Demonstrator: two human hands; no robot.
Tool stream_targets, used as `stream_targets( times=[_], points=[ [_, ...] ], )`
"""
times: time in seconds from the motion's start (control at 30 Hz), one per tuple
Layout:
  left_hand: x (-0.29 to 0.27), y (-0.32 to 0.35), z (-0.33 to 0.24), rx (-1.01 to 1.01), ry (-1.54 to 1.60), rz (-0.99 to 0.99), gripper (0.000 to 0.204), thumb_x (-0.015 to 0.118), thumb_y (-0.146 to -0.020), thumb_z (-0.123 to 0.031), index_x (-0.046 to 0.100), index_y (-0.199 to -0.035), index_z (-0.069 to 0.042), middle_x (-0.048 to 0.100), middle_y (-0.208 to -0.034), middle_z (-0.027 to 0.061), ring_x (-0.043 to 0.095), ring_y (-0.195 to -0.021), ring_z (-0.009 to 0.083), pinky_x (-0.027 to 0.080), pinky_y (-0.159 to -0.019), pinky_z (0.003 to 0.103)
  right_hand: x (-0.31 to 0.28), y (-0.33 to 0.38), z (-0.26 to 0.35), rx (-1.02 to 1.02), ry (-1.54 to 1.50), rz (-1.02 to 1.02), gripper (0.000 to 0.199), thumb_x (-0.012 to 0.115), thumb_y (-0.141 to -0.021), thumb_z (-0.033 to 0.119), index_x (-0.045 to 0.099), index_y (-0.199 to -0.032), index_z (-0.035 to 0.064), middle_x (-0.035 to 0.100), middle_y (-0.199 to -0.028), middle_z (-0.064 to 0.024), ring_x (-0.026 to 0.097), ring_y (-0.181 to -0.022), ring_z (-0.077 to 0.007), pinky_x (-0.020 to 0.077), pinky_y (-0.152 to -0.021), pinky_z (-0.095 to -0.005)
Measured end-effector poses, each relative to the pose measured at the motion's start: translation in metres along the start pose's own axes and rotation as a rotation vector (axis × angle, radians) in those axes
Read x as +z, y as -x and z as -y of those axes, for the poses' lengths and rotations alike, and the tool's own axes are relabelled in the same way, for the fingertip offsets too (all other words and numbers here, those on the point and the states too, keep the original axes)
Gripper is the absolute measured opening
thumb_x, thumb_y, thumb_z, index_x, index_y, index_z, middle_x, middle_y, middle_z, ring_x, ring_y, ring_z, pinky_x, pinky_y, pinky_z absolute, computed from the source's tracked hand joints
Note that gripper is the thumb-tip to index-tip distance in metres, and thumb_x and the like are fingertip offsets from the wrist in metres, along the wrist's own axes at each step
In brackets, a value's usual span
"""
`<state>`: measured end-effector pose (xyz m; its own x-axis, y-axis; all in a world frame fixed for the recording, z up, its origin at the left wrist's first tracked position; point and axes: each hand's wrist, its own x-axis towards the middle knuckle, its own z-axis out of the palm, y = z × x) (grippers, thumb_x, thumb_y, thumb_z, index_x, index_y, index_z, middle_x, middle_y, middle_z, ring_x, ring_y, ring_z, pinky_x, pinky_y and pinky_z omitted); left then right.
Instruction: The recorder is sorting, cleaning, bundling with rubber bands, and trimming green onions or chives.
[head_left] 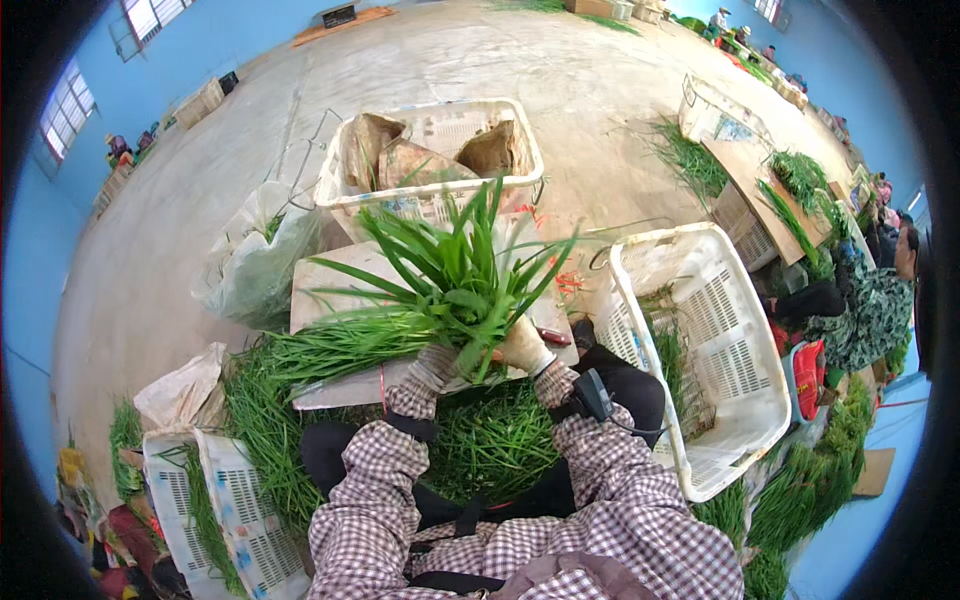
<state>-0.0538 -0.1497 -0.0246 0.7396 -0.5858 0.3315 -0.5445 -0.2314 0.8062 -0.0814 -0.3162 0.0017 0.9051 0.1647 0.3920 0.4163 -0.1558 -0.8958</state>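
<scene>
A bunch of garlic chives (470,265) stands upright over the board, its long flat leaves fanning out at the top. My gloved left hand (437,364) is closed round its lower left side, fingers partly hidden by leaves. Against its lower right side my gloved right hand (524,347) is closed too. More chives (355,345) lie flat on the pale board (340,280), left of the bunch. By the right hand, at the board's edge, is a small dark red object (553,337). Loose chives (495,440) are heaped below my hands.
Beyond the board stands a white crate (530,165) with brown sacking. Another white crate (740,350), holding a few leaves, tilts at my right. A plastic bag (250,265) sits at the left, above a chive heap (265,420). A person (865,310) sits at the far right.
</scene>
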Motion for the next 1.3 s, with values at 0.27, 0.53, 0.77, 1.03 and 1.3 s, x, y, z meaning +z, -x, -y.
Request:
stream_targets(
  times=[0.27,0.53,0.77,1.03,1.3],
  points=[
    [0.011,0.030,0.080,-0.064,-0.905,-0.280,0.076,0.072,-0.068,-0.050,0.044,-0.128,-0.012,0.046,-0.129,0.0078,0.041,-0.119,0.0263,0.030,-0.101,0.042,0.032,-0.017,0.008,-0.116,0.408,0.123,0.040,0.062,-0.069,0.030,0.059,-0.103,0.0075,0.061,-0.097,-0.0165,0.058,-0.090,-0.0332,0.0450,-0.077,-0.0415],
    [-0.029,0.002,-0.062,-0.452,0.630,-0.391,0.046,0.072,-0.075,-0.017,0.055,-0.116,-0.005,0.059,-0.110,0.0081,0.056,-0.098,0.0191,0.047,-0.086,0.034,0.017,-0.015,0.062,0.128,0.802,0.322,0.073,0.070,-0.065,0.040,0.044,-0.125,0.0068,0.048,-0.118,-0.0232,0.050,-0.106,-0.0333,0.0390,-0.089,-0.0429],
    [-0.053,0.031,-0.047,-0.385,0.592,-0.436,0.040,0.063,-0.080,-0.012,0.053,-0.118,-0.002,0.056,-0.116,0.0089,0.055,-0.101,0.0180,0.047,-0.088,0.031,-0.036,-0.031,0.154,-0.291,0.162,-0.306,0.045,0.072,-0.072,0.006,0.057,-0.114,0.0057,0.057,-0.098,-0.0075,0.053,-0.084,-0.0147,0.0459,-0.073,-0.0255],
    [-0.041,0.043,-0.075,-0.185,0.489,-0.501,0.055,0.077,-0.070,-0.020,0.054,-0.118,-0.007,0.054,-0.118,0.0052,0.050,-0.105,0.0179,0.042,-0.091,0.035,0.005,-0.061,0.242,-0.426,0.319,-0.175,0.032,0.070,-0.074,0.007,0.062,-0.104,0.0068,0.056,-0.080,-0.0036,0.050,-0.063,-0.0106,0.0400,-0.054,-0.0243],
    [-0.031,0.065,-0.087,-0.089,0.617,-0.539,0.054,0.079,-0.065,-0.014,0.055,-0.112,-0.006,0.055,-0.112,0.0043,0.051,-0.100,0.0184,0.043,-0.086,0.034,0.021,-0.051,0.232,-0.136,-0.151,0.078,0.026,0.046,-0.094,0.018,0.062,-0.097,-0.0013,0.064,-0.083,-0.0019,0.053,-0.063,-0.0041,0.0435,-0.053,-0.0188]
  ],
)
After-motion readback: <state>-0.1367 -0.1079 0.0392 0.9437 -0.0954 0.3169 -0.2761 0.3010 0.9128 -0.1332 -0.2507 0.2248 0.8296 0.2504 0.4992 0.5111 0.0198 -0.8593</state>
